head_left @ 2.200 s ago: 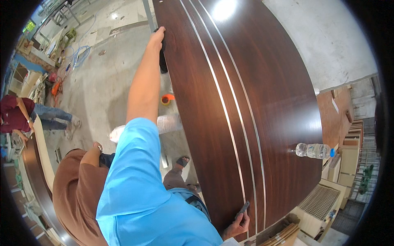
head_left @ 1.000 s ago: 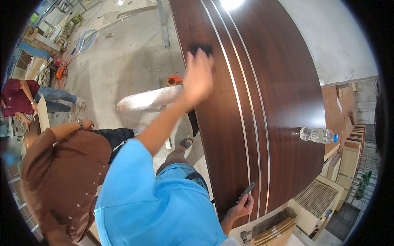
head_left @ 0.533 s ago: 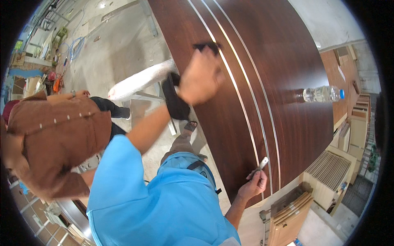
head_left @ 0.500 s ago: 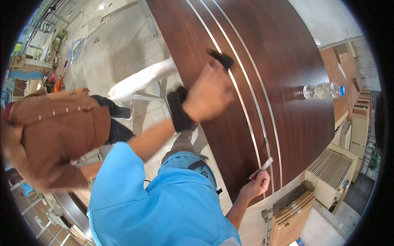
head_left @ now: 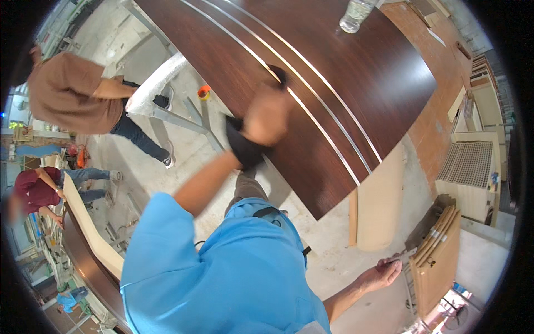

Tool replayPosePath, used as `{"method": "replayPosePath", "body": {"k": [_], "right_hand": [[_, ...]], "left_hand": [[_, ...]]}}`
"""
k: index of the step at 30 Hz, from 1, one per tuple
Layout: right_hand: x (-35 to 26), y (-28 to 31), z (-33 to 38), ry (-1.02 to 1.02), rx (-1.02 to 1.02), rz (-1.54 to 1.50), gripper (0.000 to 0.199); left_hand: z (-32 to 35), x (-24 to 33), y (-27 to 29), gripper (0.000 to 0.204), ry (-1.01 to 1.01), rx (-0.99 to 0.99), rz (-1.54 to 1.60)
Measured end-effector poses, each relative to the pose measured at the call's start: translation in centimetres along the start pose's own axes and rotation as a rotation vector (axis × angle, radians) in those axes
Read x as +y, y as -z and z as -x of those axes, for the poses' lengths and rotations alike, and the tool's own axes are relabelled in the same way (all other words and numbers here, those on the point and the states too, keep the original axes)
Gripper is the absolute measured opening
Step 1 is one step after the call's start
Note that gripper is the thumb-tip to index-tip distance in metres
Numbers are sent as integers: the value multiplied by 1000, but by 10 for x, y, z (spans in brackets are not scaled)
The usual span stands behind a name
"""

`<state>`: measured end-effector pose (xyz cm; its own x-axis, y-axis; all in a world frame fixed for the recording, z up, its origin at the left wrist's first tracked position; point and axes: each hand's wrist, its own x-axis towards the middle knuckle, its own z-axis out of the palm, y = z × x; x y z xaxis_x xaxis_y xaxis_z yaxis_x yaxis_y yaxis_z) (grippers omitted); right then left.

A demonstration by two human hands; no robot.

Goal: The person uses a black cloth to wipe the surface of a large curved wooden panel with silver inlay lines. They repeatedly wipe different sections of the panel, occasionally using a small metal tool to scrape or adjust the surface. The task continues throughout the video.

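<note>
A dark brown wood-grain panel (head_left: 356, 72), crossed by three bright metal strips (head_left: 311, 108), lies before me. Over its near left part is my left hand (head_left: 268, 118), blurred by motion, with a black band (head_left: 243, 142) around the wrist. Its fingers close on a dark soft-looking piece (head_left: 279, 77) against the leftmost strip; whether this is a cloth or a brush I cannot tell. Off the panel, low on the right, my right hand (head_left: 384, 273) is closed around a small pale stick-like thing (head_left: 399, 258).
A clear bottle (head_left: 356, 15) stands on the panel's far side. Beyond the left edge are a wrapped roll (head_left: 158, 83), a metal stand (head_left: 186, 117) and an orange tape roll (head_left: 204, 92). People (head_left: 69, 92) stand at left. Stacked boards (head_left: 439, 261) lean at right.
The view has turned, so the panel and bottle sit higher. My left hand remains at the strips with the dark piece. My right hand has moved off the panel. The person in brown is farther away.
</note>
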<state>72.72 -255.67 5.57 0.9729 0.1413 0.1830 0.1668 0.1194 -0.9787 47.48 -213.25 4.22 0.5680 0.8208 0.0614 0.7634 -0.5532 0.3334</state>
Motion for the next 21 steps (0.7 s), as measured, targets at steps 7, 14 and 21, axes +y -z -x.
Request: {"method": "replayPosePath", "body": {"k": [7, 14, 21], "right_hand": [[25, 137, 17, -189, 199, -103, 16], [32, 120, -2, -327, 80, -160, 13], [43, 39, -61, -209, -133, -143, 12]], "left_hand": [[52, 58, -88, 32, -76, 236, 352], [9, -143, -97, 59, 720, 782, 878], [26, -116, -80, 34, 679, 742, 1435]]}}
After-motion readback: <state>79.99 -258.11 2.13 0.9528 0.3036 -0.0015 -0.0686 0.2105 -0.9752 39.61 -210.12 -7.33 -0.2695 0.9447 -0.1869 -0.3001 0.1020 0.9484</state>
